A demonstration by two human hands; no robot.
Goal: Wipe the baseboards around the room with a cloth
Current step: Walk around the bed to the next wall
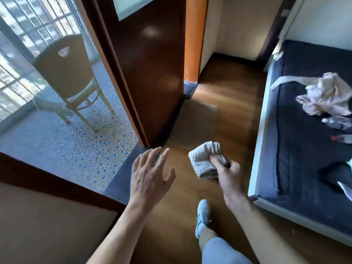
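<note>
One chair point(70, 73) far left. One dark door point(148, 63), open. Left hand point(150, 174) empty, fingers spread wide, above floor point(228, 111). One cloth point(204, 161), folded, pinched in fingers of right hand point(228, 176), held in air, well apart from dark baseboard point(238, 56) ahead. One bed point(304, 130) right, two bottles point(336, 122) on it. Judging: no wiping under way; how much already wiped, cannot tell.

- Wood floor point(234, 103): a shoe point(202, 212) stands on it, and the bed point(304, 111) sits along its right side.
- Bed: crumpled pale fabric point(325, 94) lies on top, with two bottles point(337, 122) just beside it.
- Pebble floor point(76, 149), at left: a chair point(70, 73) stands on it.
</note>
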